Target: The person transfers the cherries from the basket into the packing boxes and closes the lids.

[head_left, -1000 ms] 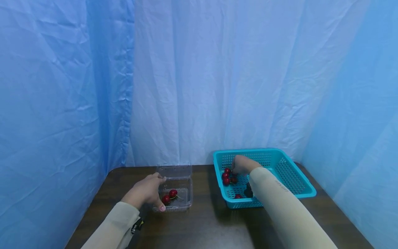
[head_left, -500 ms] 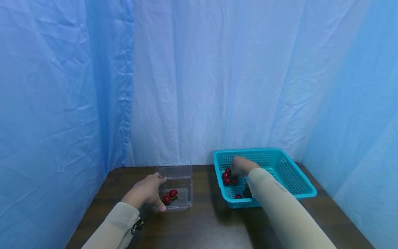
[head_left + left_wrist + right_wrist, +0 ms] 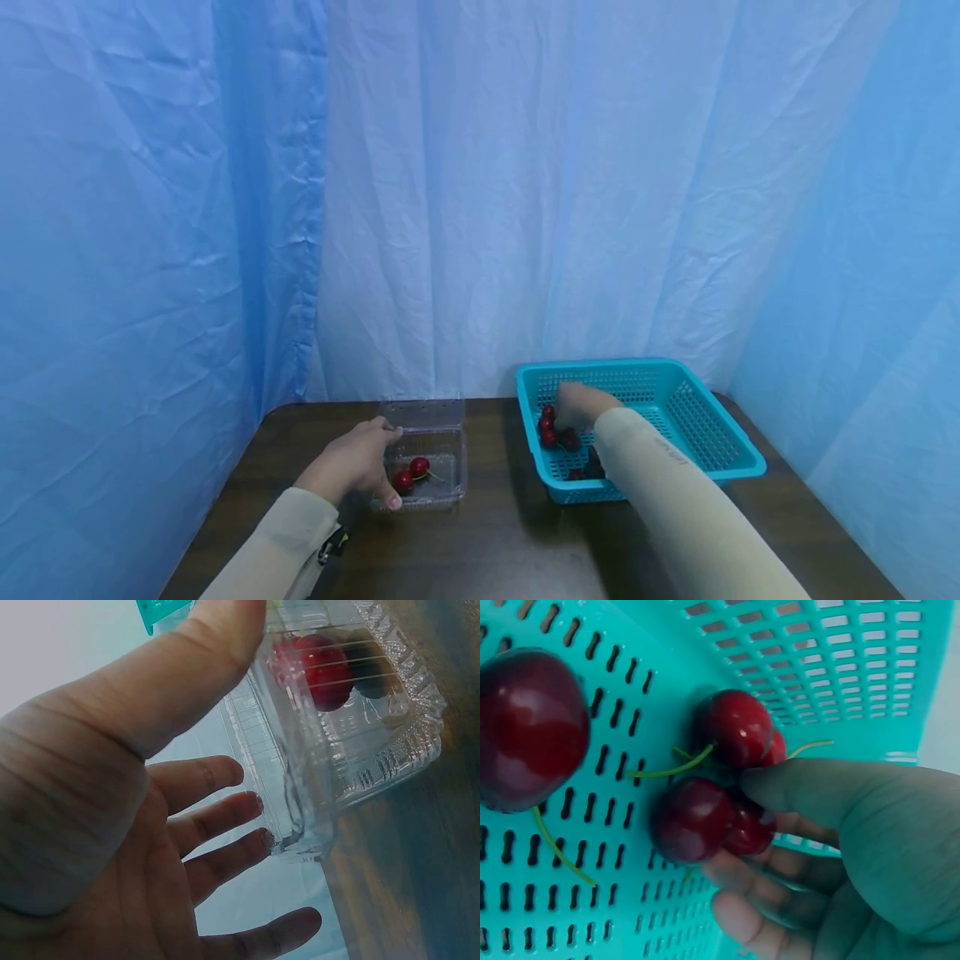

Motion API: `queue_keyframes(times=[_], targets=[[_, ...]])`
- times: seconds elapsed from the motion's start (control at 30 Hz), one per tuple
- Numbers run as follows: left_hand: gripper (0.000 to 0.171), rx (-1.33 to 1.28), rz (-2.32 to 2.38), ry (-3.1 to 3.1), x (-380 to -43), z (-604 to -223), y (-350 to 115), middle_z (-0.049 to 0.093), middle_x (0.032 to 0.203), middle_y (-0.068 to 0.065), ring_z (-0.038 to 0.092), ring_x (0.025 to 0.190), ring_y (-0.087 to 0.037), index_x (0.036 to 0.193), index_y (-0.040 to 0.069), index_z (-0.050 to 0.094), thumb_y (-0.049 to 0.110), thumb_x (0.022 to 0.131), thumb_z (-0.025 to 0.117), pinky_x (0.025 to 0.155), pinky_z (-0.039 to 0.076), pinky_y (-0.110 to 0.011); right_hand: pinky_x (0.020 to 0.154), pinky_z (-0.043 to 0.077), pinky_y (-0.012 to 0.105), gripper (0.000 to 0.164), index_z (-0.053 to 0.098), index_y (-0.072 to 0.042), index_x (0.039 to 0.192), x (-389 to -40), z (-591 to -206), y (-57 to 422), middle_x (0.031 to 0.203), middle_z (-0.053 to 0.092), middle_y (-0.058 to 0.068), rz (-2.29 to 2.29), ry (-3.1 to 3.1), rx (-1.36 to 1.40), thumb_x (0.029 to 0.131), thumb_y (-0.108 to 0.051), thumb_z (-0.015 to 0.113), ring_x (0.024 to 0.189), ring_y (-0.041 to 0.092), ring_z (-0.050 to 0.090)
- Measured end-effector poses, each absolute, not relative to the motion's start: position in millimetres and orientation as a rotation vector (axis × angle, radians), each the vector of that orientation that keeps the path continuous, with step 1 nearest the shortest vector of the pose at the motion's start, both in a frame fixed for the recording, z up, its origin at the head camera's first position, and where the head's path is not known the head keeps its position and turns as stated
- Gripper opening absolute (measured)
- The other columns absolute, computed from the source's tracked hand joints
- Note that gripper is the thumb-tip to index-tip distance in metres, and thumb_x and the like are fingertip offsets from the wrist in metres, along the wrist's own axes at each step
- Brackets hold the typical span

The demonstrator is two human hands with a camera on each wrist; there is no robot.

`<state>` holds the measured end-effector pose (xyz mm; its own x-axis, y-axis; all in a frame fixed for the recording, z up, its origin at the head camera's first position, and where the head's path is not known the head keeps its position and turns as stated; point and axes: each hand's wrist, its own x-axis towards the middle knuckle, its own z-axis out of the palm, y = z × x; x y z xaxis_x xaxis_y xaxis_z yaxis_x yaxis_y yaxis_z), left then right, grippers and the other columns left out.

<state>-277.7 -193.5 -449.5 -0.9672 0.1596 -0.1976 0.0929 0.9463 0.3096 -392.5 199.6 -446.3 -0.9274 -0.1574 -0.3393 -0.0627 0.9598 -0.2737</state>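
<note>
My left hand [image 3: 356,460] rests at the left side of a clear plastic clamshell box [image 3: 452,487]. Its thumb lies over the near rim, and its straight fingers reach along the wall in the left wrist view. Two red cherries [image 3: 419,467] with green stems lie in the box, whose lid is raised at the back. Inside a turquoise basket [image 3: 720,433], my right hand [image 3: 581,406] has its thumb and curled fingers around a dark red cherry [image 3: 751,829]. Another dark cherry [image 3: 690,820] sits against its fingertips. Brighter cherries [image 3: 739,727] lie just beyond the thumb.
A separate cherry [image 3: 529,727] lies on the basket floor near its front. Both containers stand on a dark wooden table [image 3: 487,542], box left and basket right. Blue curtains [image 3: 480,208] hang behind and at both sides. A black device [image 3: 332,544] is on the left wrist.
My right hand has shifted slightly down and toward me within the basket, and a dark cherry beside its fingers has moved a little right and nearer. The left hand stays at the box.
</note>
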Motion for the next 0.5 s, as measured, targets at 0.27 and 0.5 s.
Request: queue_keyframes(times=[0.27, 0.5], targets=[[0.119, 0.181, 0.442, 2.879, -278.2, -450.2, -193.9, 0.048, 0.175, -0.023, 0.047, 0.16, -0.054, 0.166, 0.017, 0.059, 0.04, 0.063, 0.113, 0.118, 0.053, -0.077, 0.082, 0.067, 0.046, 0.012, 0.081, -0.012, 0.091, -381.0, -419.7, 201.8, 0.091, 0.079, 0.009, -0.357, 2.794, -0.21, 0.103, -0.012, 0.081, 0.087, 0.028, 0.074], [0.12, 0.194, 0.447, 2.872, -276.9, -447.9, -193.6, 0.049, 0.174, -0.024, 0.048, 0.16, -0.055, 0.167, 0.017, 0.059, 0.041, 0.062, 0.113, 0.117, 0.053, -0.077, 0.056, 0.041, 0.03, 0.046, 0.051, -0.02, 0.063, -388.7, -393.7, 201.9, 0.061, 0.043, -0.004, -0.427, 2.783, -0.272, 0.102, -0.007, 0.072, 0.057, 0.014, 0.037]])
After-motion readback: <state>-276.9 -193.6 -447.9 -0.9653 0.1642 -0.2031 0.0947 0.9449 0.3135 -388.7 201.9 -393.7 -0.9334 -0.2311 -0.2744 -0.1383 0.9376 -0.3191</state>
